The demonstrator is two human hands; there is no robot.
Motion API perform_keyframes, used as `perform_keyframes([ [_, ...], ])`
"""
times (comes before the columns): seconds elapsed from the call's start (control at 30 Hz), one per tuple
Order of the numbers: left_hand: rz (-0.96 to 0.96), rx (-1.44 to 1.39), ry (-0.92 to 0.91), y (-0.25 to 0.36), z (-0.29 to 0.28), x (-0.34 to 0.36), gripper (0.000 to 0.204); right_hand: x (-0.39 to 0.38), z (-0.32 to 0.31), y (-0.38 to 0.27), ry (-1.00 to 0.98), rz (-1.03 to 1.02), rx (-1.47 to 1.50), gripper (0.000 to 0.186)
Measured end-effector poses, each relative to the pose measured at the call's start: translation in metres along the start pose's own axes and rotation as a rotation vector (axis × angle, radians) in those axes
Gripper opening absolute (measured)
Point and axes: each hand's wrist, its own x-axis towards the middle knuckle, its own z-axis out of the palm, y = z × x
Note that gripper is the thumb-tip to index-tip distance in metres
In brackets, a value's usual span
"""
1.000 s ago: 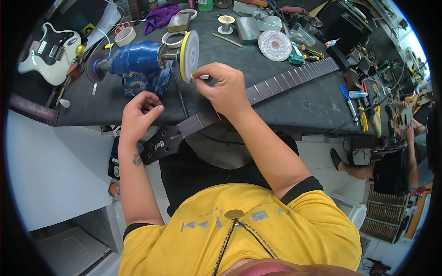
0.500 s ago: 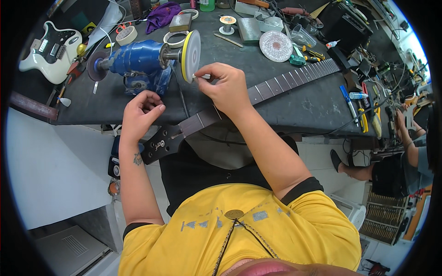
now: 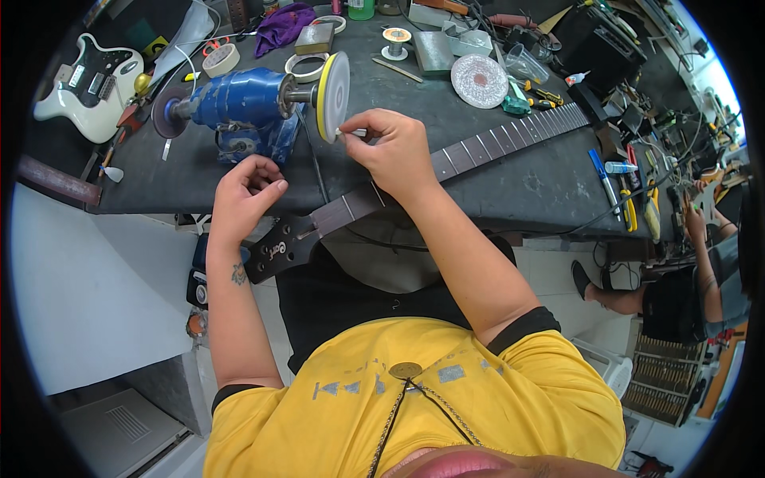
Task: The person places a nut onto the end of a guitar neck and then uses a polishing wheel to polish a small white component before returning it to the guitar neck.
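A blue bench grinder (image 3: 239, 99) stands on the workbench with a yellow-rimmed pale wheel (image 3: 333, 97) at its right end. Pinched between thumb and index of my right hand (image 3: 392, 151) is a small pale piece (image 3: 349, 133), held at the lower edge of that wheel. My left hand (image 3: 249, 195) sits near the bench edge just below the grinder's base, fingers loosely curled and slightly apart, nothing visible in them. A guitar neck (image 3: 486, 146) with a black headstock (image 3: 280, 248) lies diagonally across the bench front, partly behind my right hand.
The dark workbench (image 3: 542, 191) carries a white guitar body (image 3: 80, 92), tape rolls (image 3: 219, 62), a purple cloth (image 3: 283, 24), a solder spool (image 3: 396, 44), a silvery disc (image 3: 478, 80) and several pens and tools (image 3: 628, 207). A cord crosses the right side. A co-worker (image 3: 685, 295) works at the far right.
My hands hold nearly the same positions, the right still at the wheel with the small piece. The co-worker's arms at the far right have shifted.
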Motion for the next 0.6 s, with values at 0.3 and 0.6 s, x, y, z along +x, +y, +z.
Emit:
perform_keyframes([
  [0.3, -0.007, 0.027, 0.002, 0.0022, -0.0003, -0.0003, 0.023, 0.0011, 0.0006, 0.0006, -0.003, 0.045, -0.009, 0.015],
  [0.6, -0.011, 0.032, -0.001, -0.0021, -0.0009, 0.0003, 0.024, 0.0012, 0.0014, 0.0050, -0.027, 0.109, 0.016, 0.014],
])
